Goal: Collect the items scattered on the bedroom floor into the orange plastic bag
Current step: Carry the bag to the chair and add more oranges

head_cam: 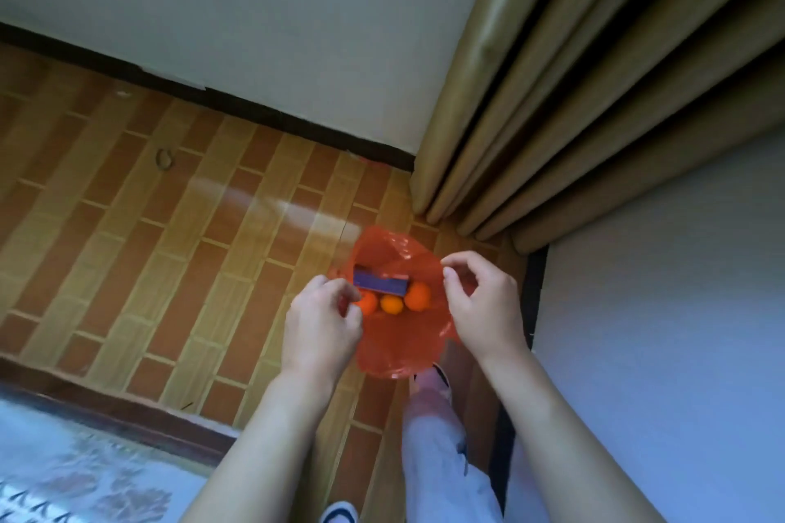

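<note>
Orange bag point(399, 346) — translucent, crinkled, open.

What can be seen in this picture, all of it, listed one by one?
orange plastic bag: one, translucent orange, held open above the floor
round orange fruits: three, orange, inside the bag
rectangular purple box: one, purple, inside the bag behind the fruits
small loop: one, brownish, on the floor near the wall
brick-patterned floor: one, brown
pleated curtain: one, tan, right of the wall
left hand: one, pinches the bag's left edge
right hand: one, pinches the right edge
</note>
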Motion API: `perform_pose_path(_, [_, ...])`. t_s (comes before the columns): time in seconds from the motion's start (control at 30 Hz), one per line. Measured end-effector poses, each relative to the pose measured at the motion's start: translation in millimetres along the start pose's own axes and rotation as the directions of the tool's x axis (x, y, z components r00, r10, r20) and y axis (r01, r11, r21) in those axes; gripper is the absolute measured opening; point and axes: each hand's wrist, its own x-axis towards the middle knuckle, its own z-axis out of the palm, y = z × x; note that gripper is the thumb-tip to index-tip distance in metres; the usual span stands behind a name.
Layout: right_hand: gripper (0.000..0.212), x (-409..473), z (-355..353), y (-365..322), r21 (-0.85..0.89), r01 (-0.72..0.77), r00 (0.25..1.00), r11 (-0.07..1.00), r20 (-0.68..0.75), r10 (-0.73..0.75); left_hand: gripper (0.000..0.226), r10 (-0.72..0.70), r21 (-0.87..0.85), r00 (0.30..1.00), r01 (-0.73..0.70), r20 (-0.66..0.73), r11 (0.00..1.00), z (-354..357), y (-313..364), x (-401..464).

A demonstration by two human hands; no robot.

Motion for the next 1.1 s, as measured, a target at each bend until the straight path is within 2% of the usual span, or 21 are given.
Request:
perform_pose_path(0.17, [0.022,-6.1,-58.2,-87.7,0.002,0.081,0.997,0.997,0.017,-0.081,0.018,0.094,0.036,0.994,-0.092,-0.047,0.995,-91.1,54.6,-23.9])
perform_pose_path(0.3, [0.028,-6.5,-103.5,-154.1,-0.066,0.168,0.985,0.983,0.039,-0.166,0.022,0.171,0.094,0.982,-0.164,-0.081,0.982,-159.1,99.4,-48.1])
perform_pose_path(0.47, [0.026,-6.6,-160.7,-231.2,-0.15,0.263,0.964,0.953,0.076,-0.254,0.015,0.179,0.184,0.974,-0.151,-0.142,0.971,-238.2,149.2,-81.7])
perform_pose_path(0.63, [0.025,-1.0,-208.8,-293.9,-0.161,0.309,0.951,0.937,0.077,-0.3,0.016,0.169,0.189,0.959,-0.127,-0.228,0.974,-305.2,188.0,-102.7])
perform_pose_path(0.83, [0.026,17.4,-242.1,-344.1,-0.099,0.382,0.924,0.919,0.08,-0.375,0.014,0.134,0.139,0.931,-0.091,-0.34,0.986,-353.1,219.8,-104.0])
perform_pose_path(0.93, [0.026,34.6,-245.5,-362.0,-0.093,0.42,0.905,0.903,0.119,-0.409,0.019,0.105,0.115,0.905,-0.063,-0.413,0.991,-364.9,230.9,-92.8])
perform_pose_path(1.1, [0.026,72.1,-247.7,-385.8,-0.043,0.49,0.863,0.871,0.163,-0.478,0.013,0.07,0.043,0.859,-0.056,-0.507,0.997,-377.2,238.7,-73.0])
